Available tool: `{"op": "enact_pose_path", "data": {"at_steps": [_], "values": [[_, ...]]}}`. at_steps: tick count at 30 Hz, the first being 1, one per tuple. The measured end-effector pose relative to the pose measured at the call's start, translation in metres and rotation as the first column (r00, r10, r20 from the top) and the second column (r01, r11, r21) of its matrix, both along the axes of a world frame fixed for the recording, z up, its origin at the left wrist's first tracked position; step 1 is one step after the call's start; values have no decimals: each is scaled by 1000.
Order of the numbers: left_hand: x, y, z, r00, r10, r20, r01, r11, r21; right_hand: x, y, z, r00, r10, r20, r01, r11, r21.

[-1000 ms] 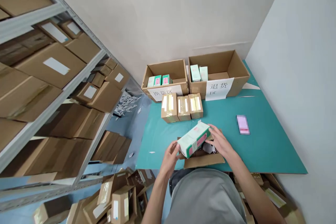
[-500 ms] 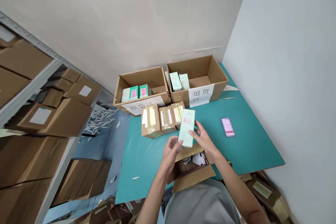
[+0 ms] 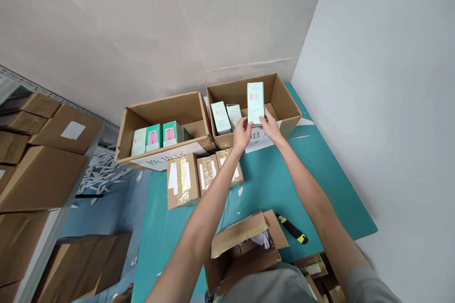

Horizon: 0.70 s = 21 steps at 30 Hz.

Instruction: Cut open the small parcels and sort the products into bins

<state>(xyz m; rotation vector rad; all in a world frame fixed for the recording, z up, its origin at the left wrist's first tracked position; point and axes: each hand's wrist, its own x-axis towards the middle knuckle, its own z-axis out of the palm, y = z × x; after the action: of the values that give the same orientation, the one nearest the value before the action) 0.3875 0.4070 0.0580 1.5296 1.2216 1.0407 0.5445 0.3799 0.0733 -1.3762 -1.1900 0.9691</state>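
Observation:
Both my hands grip a pale mint-green product box (image 3: 255, 104) near its lower end. My left hand (image 3: 242, 134) is closed on its lower left corner, and my right hand (image 3: 269, 126) on its lower right side. The box stands upright above the front wall of the right carton (image 3: 294, 112), which carries a handwritten paper sign (image 3: 263, 141). Inside that carton, at its left, two similar mint boxes (image 3: 221, 117) lean side by side. My wrists hide part of the sign.
The left carton (image 3: 122, 139) holds several green-and-white boxes (image 3: 154, 138). In front stand three small taped parcels (image 3: 183, 181). Near my body sits an opened carton (image 3: 238, 238) with paper inside; a black-and-yellow utility knife (image 3: 292, 228) lies beside it. Shelving with brown cartons (image 3: 42, 177) is at left.
My hands have carried the mint box forward from above the opened carton to the right carton. The view has shifted, and the utility knife now shows fully.

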Motion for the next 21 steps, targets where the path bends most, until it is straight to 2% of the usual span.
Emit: {"op": "enact_pose_path", "data": {"at_steps": [2,5,8,11,13,16,18,21], "values": [[6,26,-3,994,26,-109,-27,1000,-9,2,32,-6,989,14,148,-15,1000,6],[3,43,-12,951,6,-310,-25,998,-59,-5,50,-20,921,42,388,-2,995,-104],[-5,38,-21,868,-26,-496,-4,998,-59,-17,47,-33,759,166,630,35,955,-294],[-18,13,-24,842,-3,-540,28,999,38,-23,40,-39,623,264,736,49,926,-373],[-36,-18,-22,871,-6,-490,68,992,109,-23,35,-40,615,271,740,20,933,-359],[-82,-87,-19,918,-8,-396,80,983,164,-16,15,-37,685,199,701,-45,972,-232],[-126,-144,-20,923,25,-385,32,990,140,-10,-16,-36,747,94,658,-55,995,-80],[-203,-232,-31,918,142,-371,-148,989,13,3,-93,-43,826,-16,563,-31,997,73]]}}
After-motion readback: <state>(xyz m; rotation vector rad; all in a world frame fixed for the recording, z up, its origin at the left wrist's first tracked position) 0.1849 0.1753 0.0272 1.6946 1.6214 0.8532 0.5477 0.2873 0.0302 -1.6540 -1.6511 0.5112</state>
